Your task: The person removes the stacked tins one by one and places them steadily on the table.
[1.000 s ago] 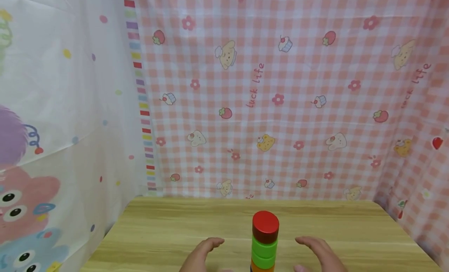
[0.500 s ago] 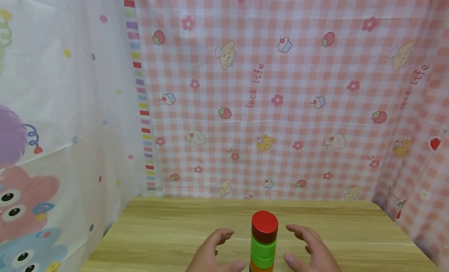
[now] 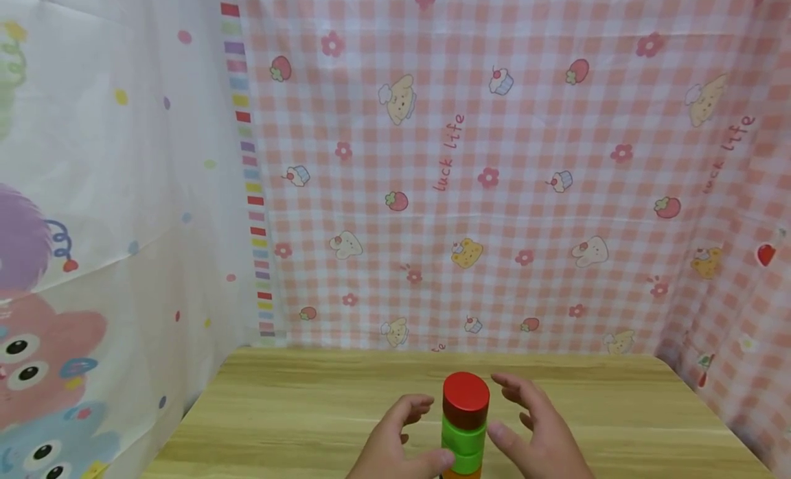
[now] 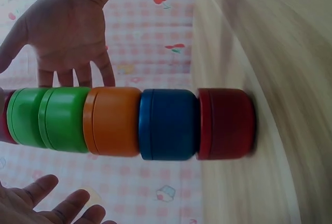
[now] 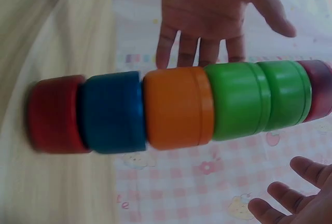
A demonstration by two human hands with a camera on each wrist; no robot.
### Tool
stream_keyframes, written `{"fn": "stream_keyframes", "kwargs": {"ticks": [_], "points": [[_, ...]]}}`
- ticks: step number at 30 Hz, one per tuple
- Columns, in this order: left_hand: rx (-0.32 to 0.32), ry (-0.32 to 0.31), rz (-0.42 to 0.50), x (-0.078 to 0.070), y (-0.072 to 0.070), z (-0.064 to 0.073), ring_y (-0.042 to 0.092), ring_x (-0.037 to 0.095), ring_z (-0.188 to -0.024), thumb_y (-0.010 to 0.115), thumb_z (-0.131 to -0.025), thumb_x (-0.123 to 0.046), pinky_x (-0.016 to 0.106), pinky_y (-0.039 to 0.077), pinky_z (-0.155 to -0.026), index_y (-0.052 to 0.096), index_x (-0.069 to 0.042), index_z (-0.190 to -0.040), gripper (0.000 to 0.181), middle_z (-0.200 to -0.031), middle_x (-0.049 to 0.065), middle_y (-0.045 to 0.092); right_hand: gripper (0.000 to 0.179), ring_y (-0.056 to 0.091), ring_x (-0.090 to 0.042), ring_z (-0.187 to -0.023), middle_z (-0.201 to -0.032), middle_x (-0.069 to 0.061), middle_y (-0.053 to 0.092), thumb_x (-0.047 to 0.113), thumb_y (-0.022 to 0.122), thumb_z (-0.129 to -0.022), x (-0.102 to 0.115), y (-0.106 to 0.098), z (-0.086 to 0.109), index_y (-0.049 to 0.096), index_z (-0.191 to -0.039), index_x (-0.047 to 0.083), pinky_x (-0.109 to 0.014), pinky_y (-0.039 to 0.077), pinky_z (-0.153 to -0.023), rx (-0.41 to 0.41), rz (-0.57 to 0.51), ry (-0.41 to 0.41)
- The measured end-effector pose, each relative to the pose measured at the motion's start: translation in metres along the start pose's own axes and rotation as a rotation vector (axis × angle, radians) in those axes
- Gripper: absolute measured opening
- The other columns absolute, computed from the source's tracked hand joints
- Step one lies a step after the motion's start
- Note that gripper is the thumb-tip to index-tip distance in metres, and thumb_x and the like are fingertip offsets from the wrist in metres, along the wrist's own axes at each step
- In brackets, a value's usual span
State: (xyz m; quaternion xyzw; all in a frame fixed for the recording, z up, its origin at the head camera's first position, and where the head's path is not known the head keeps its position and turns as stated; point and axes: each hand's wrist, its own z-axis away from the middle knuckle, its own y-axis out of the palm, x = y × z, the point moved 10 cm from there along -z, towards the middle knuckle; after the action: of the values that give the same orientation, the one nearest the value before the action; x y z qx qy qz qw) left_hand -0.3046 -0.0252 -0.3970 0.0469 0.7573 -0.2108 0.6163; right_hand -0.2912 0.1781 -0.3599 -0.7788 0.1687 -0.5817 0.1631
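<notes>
A tall upright stack of coloured round pots stands on the table between my hands. From bottom to top come a red pot [image 4: 226, 124], a blue pot [image 4: 168, 124], an orange pot [image 5: 176, 108], two green pots, the lower green pot [image 5: 239, 99] and the upper green pot [image 3: 463, 438], and a red pot on top [image 3: 466, 400]. My left hand [image 3: 398, 445] is at the left of the stack, fingers loosely bent; its thumb overlaps the green part in the head view, and contact cannot be told. Right of the stack, my right hand [image 3: 539, 434] has its fingers spread, apart from it.
The stack stands on a wood-grain table [image 3: 296, 396]. Behind it hangs a pink checked cloth [image 3: 525, 136] with printed cartoons, which also runs along the right side. A white printed cloth [image 3: 142, 191] hangs at the left.
Both hands have moved forward and inward, closer to the stack from either side. The stack stays in place.
</notes>
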Motion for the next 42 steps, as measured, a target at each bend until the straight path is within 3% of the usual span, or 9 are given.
{"fn": "stream_keyframes", "kwargs": {"ticks": [5,9,23,33,42], "points": [[0.003,-0.040,0.039,-0.003,0.005,-0.004,0.049,0.039,-0.140,0.080,-0.089,-0.043,0.068,0.041,-0.109,0.057,-0.018,-0.144,0.065,-0.147,0.007,0.059,0.053,0.051,-0.045,-0.139,-0.154,-0.015,0.053,0.036,0.064,-0.104,0.014,-0.001,-0.001,0.053,-0.150,0.014,-0.073,0.044,-0.103,-0.018,-0.019,-0.045],[0.017,-0.043,0.068,-0.009,0.011,-0.008,0.049,0.038,-0.140,0.080,-0.090,-0.044,0.068,0.041,-0.110,0.056,-0.020,-0.144,0.063,-0.146,0.004,0.059,0.054,0.051,-0.043,-0.140,-0.154,-0.013,0.054,0.037,0.064,-0.103,0.020,0.000,-0.004,0.052,-0.151,0.015,-0.073,0.043,-0.106,-0.021,-0.056,-0.023],[0.021,0.004,0.113,-0.019,0.023,-0.016,0.053,0.030,-0.137,0.083,-0.090,-0.038,0.065,0.042,-0.106,0.058,-0.024,-0.139,0.057,-0.136,-0.004,0.065,0.052,0.047,-0.042,-0.144,-0.157,-0.010,0.052,0.039,0.063,-0.105,0.037,0.000,-0.013,0.051,-0.151,0.018,-0.073,0.038,-0.111,-0.020,-0.107,-0.008],[0.008,-0.014,0.105,-0.016,0.025,-0.019,0.053,0.024,-0.131,0.084,-0.089,-0.040,0.063,0.040,-0.107,0.059,-0.022,-0.137,0.057,-0.130,-0.006,0.066,0.047,0.050,-0.040,-0.141,-0.152,-0.009,0.056,0.034,0.065,-0.103,0.036,0.005,-0.015,0.057,-0.146,0.017,-0.075,0.038,-0.108,-0.008,-0.131,-0.030],[0.004,0.015,0.121,-0.015,0.024,-0.017,0.054,0.023,-0.127,0.083,-0.090,-0.038,0.053,0.042,-0.103,0.062,-0.023,-0.134,0.051,-0.127,-0.007,0.068,0.046,0.054,-0.034,-0.137,-0.144,-0.005,0.062,0.031,0.069,-0.101,0.031,0.015,-0.014,0.059,-0.143,0.017,-0.073,0.041,-0.107,0.042,-0.156,-0.014]]}}
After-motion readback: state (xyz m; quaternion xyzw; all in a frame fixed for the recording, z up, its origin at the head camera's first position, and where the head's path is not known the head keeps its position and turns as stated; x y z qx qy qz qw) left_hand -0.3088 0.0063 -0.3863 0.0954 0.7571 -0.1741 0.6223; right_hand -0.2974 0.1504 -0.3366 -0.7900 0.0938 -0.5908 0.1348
